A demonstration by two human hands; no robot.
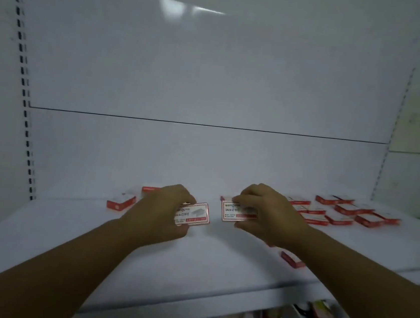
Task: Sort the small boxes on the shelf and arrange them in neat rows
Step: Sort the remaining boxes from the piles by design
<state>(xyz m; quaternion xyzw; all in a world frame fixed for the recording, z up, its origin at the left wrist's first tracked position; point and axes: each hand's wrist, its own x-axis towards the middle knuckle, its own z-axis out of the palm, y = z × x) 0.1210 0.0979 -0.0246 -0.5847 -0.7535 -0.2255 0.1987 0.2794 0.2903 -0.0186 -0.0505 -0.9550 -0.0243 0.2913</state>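
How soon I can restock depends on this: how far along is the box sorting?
Partly done. The back-right boxes lie in rough rows. In hand: the left hand grips one box, the right hand a second box. Left: the skewed left box and the stray front box.

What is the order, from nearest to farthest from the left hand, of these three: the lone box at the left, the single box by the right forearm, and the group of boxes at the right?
1. The lone box, just to the left of the left hand.
2. The single box, near the front, on the right side.
3. The group of boxes, farthest right, toward the back.
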